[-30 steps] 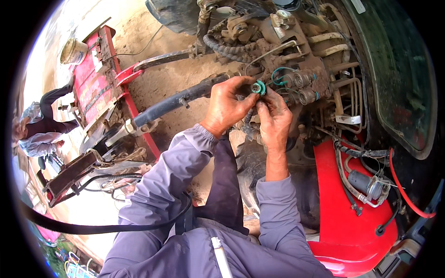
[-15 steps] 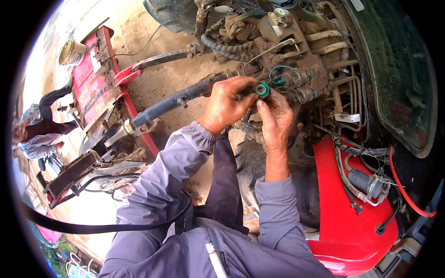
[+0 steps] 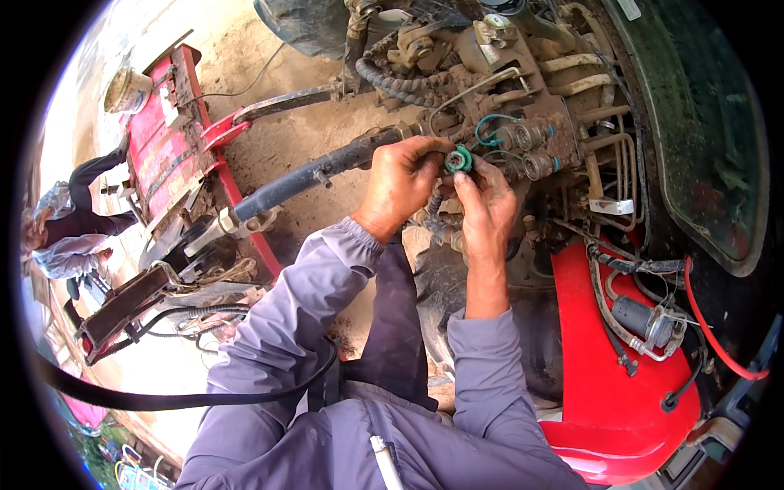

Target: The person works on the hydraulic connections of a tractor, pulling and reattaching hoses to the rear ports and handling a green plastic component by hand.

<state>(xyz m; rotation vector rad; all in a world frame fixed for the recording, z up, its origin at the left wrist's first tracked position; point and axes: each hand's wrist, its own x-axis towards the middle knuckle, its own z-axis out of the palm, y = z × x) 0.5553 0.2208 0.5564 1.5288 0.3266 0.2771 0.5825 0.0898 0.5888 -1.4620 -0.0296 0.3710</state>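
Head view: hands point(image 3: 445, 184) crowding green cap point(image 3: 458, 159).

green cap point(image 3: 458, 159): smooth plastic | valve block point(image 3: 523, 131): dull, mud-caked metal | fender point(image 3: 608, 392): glossy red

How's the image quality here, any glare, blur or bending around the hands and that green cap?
Head view: the fisheye bends straight edges near the rim and leaves black corners; the sunlit ground at far left is washed out; the left hand, right hand and green cap are evenly lit and fairly sharp; the dark glass at right carries dull reflections.
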